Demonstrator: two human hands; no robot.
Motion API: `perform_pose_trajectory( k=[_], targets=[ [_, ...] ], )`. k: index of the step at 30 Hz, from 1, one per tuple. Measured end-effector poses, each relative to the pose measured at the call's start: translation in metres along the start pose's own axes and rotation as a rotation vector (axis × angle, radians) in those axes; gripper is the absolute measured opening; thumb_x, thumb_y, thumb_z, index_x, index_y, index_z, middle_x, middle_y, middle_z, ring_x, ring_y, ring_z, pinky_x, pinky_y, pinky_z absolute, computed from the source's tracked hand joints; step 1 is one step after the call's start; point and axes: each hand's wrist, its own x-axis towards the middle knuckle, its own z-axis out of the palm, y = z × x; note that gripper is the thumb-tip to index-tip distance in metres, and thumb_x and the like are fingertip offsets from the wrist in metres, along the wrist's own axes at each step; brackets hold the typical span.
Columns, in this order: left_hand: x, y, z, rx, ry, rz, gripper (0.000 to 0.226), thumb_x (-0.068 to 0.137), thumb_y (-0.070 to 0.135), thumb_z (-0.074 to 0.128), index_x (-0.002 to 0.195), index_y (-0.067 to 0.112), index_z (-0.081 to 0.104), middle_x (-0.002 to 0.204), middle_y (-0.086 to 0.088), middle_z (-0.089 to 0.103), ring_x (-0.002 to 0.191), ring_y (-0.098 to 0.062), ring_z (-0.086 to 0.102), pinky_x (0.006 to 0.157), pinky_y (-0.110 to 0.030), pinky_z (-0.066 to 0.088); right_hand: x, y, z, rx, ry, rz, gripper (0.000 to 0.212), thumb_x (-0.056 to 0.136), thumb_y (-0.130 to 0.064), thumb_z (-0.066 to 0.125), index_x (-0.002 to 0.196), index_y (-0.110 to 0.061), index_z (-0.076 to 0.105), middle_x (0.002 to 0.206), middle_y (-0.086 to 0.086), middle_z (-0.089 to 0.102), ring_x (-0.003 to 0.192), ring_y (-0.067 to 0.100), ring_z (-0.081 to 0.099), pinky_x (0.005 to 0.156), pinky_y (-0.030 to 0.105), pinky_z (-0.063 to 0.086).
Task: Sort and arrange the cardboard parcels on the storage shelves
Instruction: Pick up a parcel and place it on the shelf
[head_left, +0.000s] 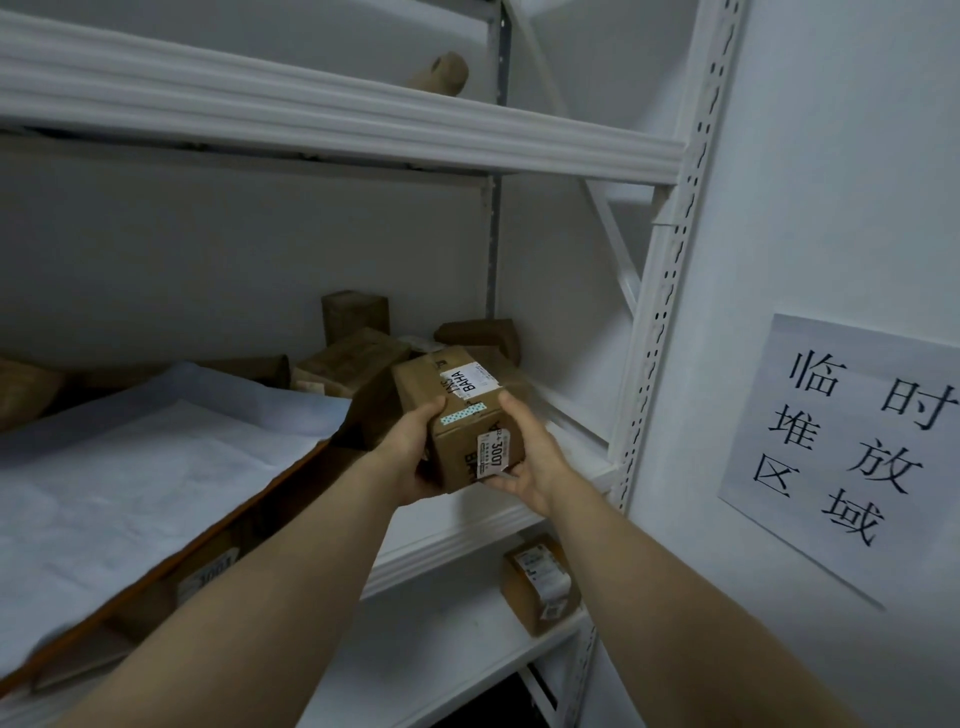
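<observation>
A person's left hand (408, 460) and right hand (532, 460) hold a small cardboard parcel (462, 421) between them, just above the front right corner of the middle shelf (467, 535) of a white metal storage rack. The fingers (435, 409) of both hands are grasping the parcel, with thumbs on its top edge and the other fingers curled beneath its sides. The parcel sits tilted, bearing a strip of teal tape and white labels (one reads "3007"). Behind it, at the back of the same shelf, several brown parcels (358, 358) lie jumbled together, one box (356, 312) standing upright against the wall. A large white paper sheet (156, 452) covers the left of the shelf. On the lower shelf (441, 649) a labelled box (537, 582) stands near the right post, and a brown bundle (441, 73) rests on the upper shelf (311, 114). A paper sign (852, 441) with Chinese characters hangs on the wall at right.
</observation>
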Motion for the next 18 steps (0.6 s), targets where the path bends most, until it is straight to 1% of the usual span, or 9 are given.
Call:
perform_pose_trajectory(
  k=[4, 6, 8, 10, 11, 12, 14, 15, 18],
  targets=[
    [0.003, 0.002, -0.002, -0.028, 0.001, -0.004, 0.045, 0.086, 0.046, 0.061, 0.117, 0.014, 0.056, 0.108, -0.017, 0.066, 0.099, -0.035, 0.062, 0.075, -0.044, 0.052, 0.007, -0.002, -0.003, -0.088, 0.008, -0.041, 0.037, 0.081, -0.052, 0.065, 0.106, -0.025, 0.061, 0.107, 0.008, 0.069, 0.105, 0.024, 0.061, 0.091, 0.040, 0.050],
    [0.005, 0.003, -0.004, -0.024, 0.002, 0.023, 0.040, 0.087, 0.040, 0.062, 0.116, 0.014, 0.056, 0.108, -0.015, 0.067, 0.100, -0.033, 0.062, 0.080, -0.044, 0.051, 0.010, -0.003, -0.006, -0.139, 0.002, -0.037, 0.034, 0.081, -0.047, 0.066, 0.106, -0.024, 0.062, 0.106, 0.007, 0.070, 0.104, 0.023, 0.060, 0.086, 0.036, 0.047],
    [0.006, 0.006, -0.005, 0.000, 0.033, 0.068, 0.031, 0.089, 0.030, 0.060, 0.115, 0.013, 0.056, 0.105, -0.012, 0.067, 0.097, -0.030, 0.064, 0.085, -0.041, 0.051, 0.011, -0.002, -0.008, -0.163, -0.007, -0.042, 0.049, 0.075, -0.042, 0.071, 0.117, -0.018, 0.060, 0.112, 0.009, 0.068, 0.106, 0.024, 0.059, 0.080, 0.033, 0.047],
    [0.009, 0.009, -0.004, 0.063, 0.096, 0.116, 0.028, 0.090, 0.021, 0.058, 0.117, 0.012, 0.056, 0.105, -0.009, 0.068, 0.094, -0.026, 0.064, 0.092, -0.040, 0.050, 0.014, -0.001, -0.010, -0.218, -0.005, -0.060, 0.082, 0.060, -0.042, 0.079, 0.131, -0.011, 0.052, 0.119, 0.011, 0.064, 0.108, 0.023, 0.059, 0.078, 0.032, 0.048],
    [0.011, 0.010, -0.003, 0.119, 0.151, 0.148, 0.028, 0.089, 0.019, 0.058, 0.116, 0.011, 0.057, 0.105, -0.009, 0.067, 0.092, -0.024, 0.063, 0.092, -0.041, 0.050, 0.014, 0.000, -0.011, -0.254, 0.001, -0.083, 0.084, 0.059, -0.039, 0.081, 0.131, -0.010, 0.049, 0.121, 0.010, 0.063, 0.109, 0.023, 0.059, 0.080, 0.032, 0.049],
    [0.010, 0.012, -0.001, 0.167, 0.193, 0.180, 0.029, 0.087, 0.019, 0.060, 0.115, 0.011, 0.057, 0.104, -0.008, 0.067, 0.089, -0.023, 0.062, 0.086, -0.040, 0.051, 0.015, 0.001, -0.011, -0.283, 0.010, -0.108, 0.077, 0.063, -0.034, 0.081, 0.128, -0.009, 0.049, 0.121, 0.009, 0.062, 0.110, 0.022, 0.058, 0.082, 0.031, 0.050],
    [0.012, 0.013, 0.001, 0.237, 0.217, 0.231, 0.045, 0.080, 0.025, 0.069, 0.120, 0.010, 0.054, 0.103, -0.007, 0.065, 0.086, -0.020, 0.060, 0.069, -0.034, 0.050, 0.017, 0.002, -0.010, -0.345, 0.006, -0.160, 0.065, 0.070, -0.025, 0.079, 0.126, -0.011, 0.051, 0.119, 0.005, 0.063, 0.108, 0.020, 0.059, 0.080, 0.026, 0.049],
    [0.012, 0.014, 0.003, 0.257, 0.203, 0.256, 0.061, 0.073, 0.032, 0.075, 0.125, 0.010, 0.051, 0.106, -0.007, 0.065, 0.089, -0.021, 0.061, 0.067, -0.032, 0.049, 0.016, 0.002, -0.009, -0.395, 0.002, -0.197, 0.064, 0.070, -0.021, 0.079, 0.128, -0.013, 0.054, 0.118, 0.002, 0.064, 0.107, 0.018, 0.059, 0.080, 0.025, 0.049],
    [0.017, 0.014, 0.006, 0.355, 0.208, 0.299, 0.126, 0.035, 0.061, 0.086, 0.139, 0.011, 0.036, 0.117, -0.005, 0.063, 0.104, -0.024, 0.062, 0.087, -0.041, 0.053, 0.017, 0.002, -0.005, -0.512, 0.012, -0.279, 0.074, 0.065, -0.016, 0.083, 0.131, -0.021, 0.049, 0.122, -0.003, 0.058, 0.114, 0.016, 0.053, 0.091, 0.028, 0.048]
  ],
)
